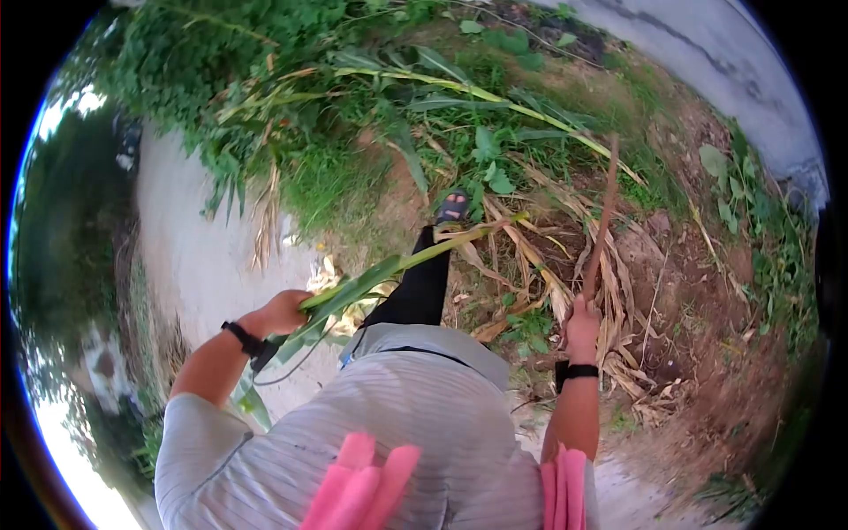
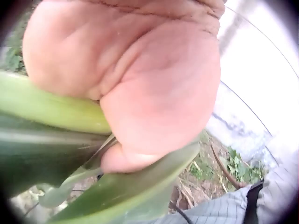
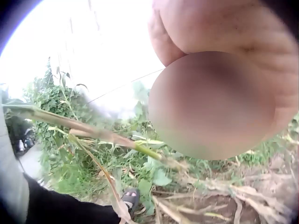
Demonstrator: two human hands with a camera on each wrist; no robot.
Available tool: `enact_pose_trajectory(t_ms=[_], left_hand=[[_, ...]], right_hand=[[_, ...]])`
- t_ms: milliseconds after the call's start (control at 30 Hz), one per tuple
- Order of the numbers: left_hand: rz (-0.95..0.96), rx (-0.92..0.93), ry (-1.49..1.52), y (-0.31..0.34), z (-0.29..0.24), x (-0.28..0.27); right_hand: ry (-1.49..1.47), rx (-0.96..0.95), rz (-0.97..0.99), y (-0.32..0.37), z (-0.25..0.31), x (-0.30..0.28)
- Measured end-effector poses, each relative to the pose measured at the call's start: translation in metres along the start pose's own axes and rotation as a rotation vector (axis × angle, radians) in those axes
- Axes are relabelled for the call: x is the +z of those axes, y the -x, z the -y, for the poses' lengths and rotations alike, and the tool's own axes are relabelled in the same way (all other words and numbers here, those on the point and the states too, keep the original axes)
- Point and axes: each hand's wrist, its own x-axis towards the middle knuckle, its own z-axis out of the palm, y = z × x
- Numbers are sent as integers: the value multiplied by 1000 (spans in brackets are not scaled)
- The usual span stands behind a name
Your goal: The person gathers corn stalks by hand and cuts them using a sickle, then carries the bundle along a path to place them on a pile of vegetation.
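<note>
My left hand [image 1: 284,311] grips a green corn stalk [image 1: 424,254] with long leaves [image 1: 358,287] hanging off it. The stalk slants across in front of my leg, its browner end towards the right. In the left wrist view the thumb curls over the stalk [image 2: 51,107] and a broad leaf [image 2: 126,191]. My right hand [image 1: 582,331] holds a slim, curved, rust-brown sickle [image 1: 602,221] that points up and away from me. A blurred patch covers much of the right hand [image 3: 266,28] in the right wrist view.
Dry corn stalks and husks [image 1: 618,300] litter the soil right of my sandalled foot [image 1: 453,207]. A cut green stalk [image 1: 477,91] lies across the weeds ahead. Pale paving [image 1: 190,230] runs along the left, and a grey concrete strip [image 1: 707,62] borders the far right.
</note>
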Motion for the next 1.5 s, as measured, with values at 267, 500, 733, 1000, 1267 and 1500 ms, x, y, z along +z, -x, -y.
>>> enact_pose_trajectory(t_ms=[267, 500, 733, 1000, 1267, 1500], left_hand=[[344, 283, -419, -287, -183, -155], [445, 489, -546, -425, -237, -208], [329, 686, -521, -504, -294, -200], [-23, 949, -812, -569, -355, -183], [261, 530, -1003, -594, -388, -178], [354, 552, -684, -617, -358, -156]], right_hand=[[697, -123, -124, -113, 213, 152], [972, -99, -74, -228, 301, 252], [933, -188, 50, -179, 336, 202], [841, -29, 58, -41, 324, 142], [610, 75, 22, 20, 307, 115], [411, 122, 42, 16, 257, 136]])
